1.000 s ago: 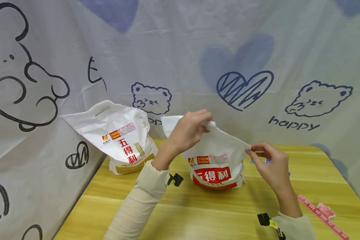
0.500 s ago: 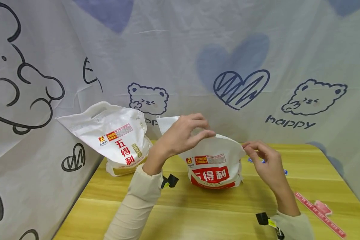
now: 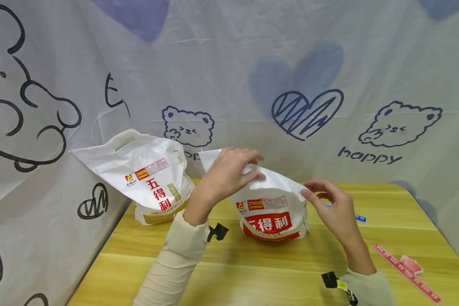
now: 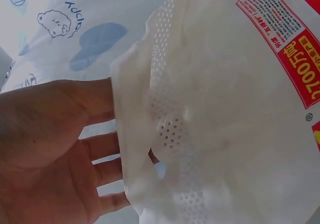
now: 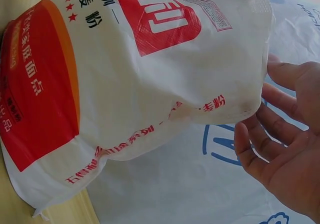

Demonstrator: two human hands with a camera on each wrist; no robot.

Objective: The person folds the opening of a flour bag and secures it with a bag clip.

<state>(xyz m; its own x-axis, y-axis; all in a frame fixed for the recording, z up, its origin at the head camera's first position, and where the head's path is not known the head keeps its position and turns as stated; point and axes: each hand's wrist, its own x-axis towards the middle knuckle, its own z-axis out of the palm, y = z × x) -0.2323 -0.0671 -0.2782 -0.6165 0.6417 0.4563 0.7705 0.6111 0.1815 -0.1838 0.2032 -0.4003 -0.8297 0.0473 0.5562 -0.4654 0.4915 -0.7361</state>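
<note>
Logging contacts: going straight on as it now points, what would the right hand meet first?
Most likely the red-labelled bag: the right hand has its fingers at the bag's upper corner, though exact contact is hard to judge.

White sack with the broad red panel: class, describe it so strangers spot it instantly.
On the yellow wood-grain table, find the left hand and right hand. The white sack stands between them. Its broad red panel sets it apart from the gold-banded white sack nearby.

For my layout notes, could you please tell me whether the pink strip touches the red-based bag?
No, the pink strip lies apart from the red-based bag, with table showing between them.
</note>
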